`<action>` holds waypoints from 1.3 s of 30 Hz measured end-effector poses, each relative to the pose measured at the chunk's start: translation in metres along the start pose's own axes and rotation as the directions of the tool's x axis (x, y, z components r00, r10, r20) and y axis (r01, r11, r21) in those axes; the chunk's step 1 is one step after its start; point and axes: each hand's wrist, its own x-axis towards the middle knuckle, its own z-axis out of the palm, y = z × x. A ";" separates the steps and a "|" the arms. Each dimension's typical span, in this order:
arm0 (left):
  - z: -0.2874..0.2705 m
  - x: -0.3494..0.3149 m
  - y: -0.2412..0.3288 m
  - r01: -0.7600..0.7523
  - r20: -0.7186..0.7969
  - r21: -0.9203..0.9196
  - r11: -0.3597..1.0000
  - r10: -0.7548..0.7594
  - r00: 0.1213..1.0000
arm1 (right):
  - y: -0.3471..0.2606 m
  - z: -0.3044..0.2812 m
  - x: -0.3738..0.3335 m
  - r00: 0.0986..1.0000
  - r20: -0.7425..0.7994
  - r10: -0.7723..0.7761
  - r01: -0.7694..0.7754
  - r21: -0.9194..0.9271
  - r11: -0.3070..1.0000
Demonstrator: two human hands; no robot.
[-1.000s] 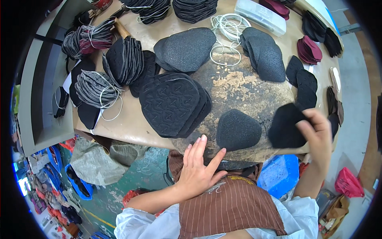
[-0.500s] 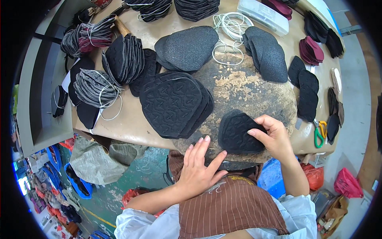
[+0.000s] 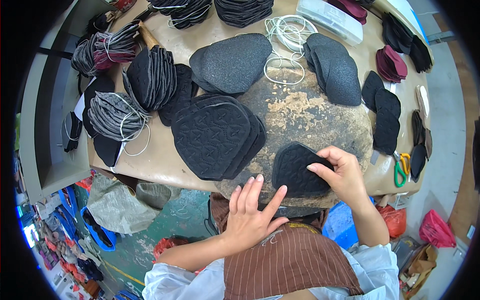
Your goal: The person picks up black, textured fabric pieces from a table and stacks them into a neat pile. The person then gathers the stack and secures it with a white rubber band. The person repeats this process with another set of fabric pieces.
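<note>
A small stack of black quilted fabric pieces (image 3: pixel 299 172) lies at the near edge of a worn, round-cornered board (image 3: pixel 320 132). My right hand (image 3: pixel 340 172) pinches the stack's right corner between thumb and fingers. Beside the stack's left edge, my left hand (image 3: pixel 254 210) rests with fingers spread, its fingertips on the board's edge and nothing in it. A larger pile of black quilted pieces (image 3: pixel 212 137), stitched with a cross pattern, sits just beyond my left hand. Two piles of speckled dark-grey pieces, the left (image 3: pixel 232 62) and the right (image 3: pixel 335 70), lie farther back.
White cord (image 3: pixel 285 35) is heaped at the back near a clear plastic box (image 3: pixel 330 20). Tied grey bundles (image 3: pixel 115 115) lie on the left. Scissors with green and orange handles (image 3: pixel 401 170) lie at the right edge, near maroon pieces (image 3: pixel 391 64).
The view has shifted slightly. My right hand keeps its pinch on the stack's corner, and my left hand stays spread beside it.
</note>
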 end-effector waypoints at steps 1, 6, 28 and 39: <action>0.000 0.001 0.000 -0.005 -0.005 0.004 1.000 0.005 1.000 | -0.001 0.001 0.000 1.000 -0.006 0.000 0.000 -0.006 1.000; -0.011 0.013 -0.003 -0.155 0.104 0.043 0.987 0.150 0.983 | -0.005 0.002 0.002 1.000 -0.004 0.028 -0.028 0.020 0.999; -0.044 0.080 0.004 0.128 0.074 -0.888 0.441 -0.138 0.988 | -0.014 -0.023 -0.024 0.914 0.002 -0.406 0.404 -0.091 0.910; -0.085 0.072 -0.040 0.007 -0.501 -0.018 1.000 -0.015 0.866 | 0.045 -0.167 0.015 0.858 -0.317 -0.405 -0.044 -0.830 0.555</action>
